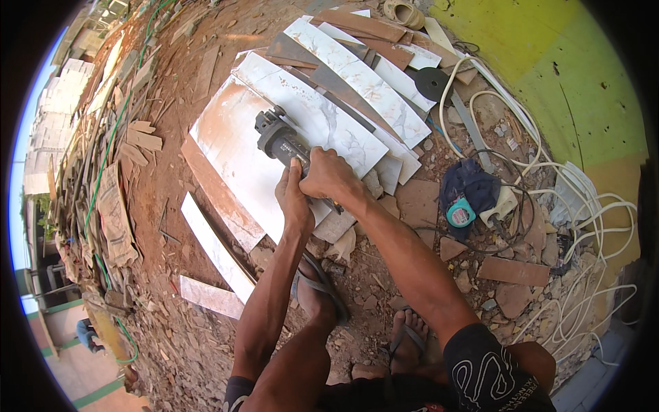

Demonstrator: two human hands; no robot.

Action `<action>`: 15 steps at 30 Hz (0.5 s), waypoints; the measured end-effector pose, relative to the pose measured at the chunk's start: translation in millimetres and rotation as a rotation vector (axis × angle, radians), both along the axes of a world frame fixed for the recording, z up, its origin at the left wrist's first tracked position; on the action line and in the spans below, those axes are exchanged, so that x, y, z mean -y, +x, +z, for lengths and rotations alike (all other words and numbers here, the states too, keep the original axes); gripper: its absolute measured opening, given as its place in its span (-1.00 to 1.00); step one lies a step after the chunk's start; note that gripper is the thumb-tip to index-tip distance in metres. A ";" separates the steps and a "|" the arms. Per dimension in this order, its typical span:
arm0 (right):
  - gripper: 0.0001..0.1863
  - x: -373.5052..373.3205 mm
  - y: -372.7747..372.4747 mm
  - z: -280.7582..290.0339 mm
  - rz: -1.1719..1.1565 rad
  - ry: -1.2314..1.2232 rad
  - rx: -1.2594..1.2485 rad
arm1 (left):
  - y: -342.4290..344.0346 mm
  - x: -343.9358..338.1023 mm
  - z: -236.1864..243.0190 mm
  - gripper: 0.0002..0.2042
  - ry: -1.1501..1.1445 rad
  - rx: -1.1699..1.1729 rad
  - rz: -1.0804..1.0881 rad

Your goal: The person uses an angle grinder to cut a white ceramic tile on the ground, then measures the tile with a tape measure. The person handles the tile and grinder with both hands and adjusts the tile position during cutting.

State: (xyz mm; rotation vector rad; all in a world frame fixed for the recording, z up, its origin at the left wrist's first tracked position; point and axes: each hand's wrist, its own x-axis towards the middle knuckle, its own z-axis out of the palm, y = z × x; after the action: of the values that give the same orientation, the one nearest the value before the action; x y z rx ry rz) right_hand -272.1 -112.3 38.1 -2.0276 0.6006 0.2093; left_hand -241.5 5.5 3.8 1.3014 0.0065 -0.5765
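Observation:
A dark grey angle grinder (pixel 287 147) lies over a large white marbled tile (pixel 233 165), its head pointing away and up to the left. My left hand (pixel 294 196) is closed around the near end of the grinder's body from the left. From the right, my right hand (pixel 331 175) wraps over the same body, its fingers touching close to the left hand. The cutting disc shows only as a thin edge at the tool's head, and whether it spins I cannot tell. Reddish dust covers the tile's upper left part.
Cut tile strips (pixel 357 65) pile up beyond the tile. On the right lie a black disc (pixel 432 84), metal strip (pixel 472 134), dark blue cloth (pixel 473 184), teal tape measure (pixel 460 213), white socket block (pixel 504 204) and tangled white cable (pixel 604 226). A yellow-green wall (pixel 542 62) bounds that side.

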 end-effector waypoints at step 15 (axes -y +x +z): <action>-0.45 -4.4 -9.7 8.0 -0.024 0.044 -0.062 | -10.2 -3.6 2.3 -0.61 0.011 0.003 0.003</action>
State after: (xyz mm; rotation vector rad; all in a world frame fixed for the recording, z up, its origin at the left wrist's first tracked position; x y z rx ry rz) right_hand -281.8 -107.9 46.0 -1.9767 0.6532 0.2691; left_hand -251.7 9.1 6.1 1.3126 0.0092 -0.5733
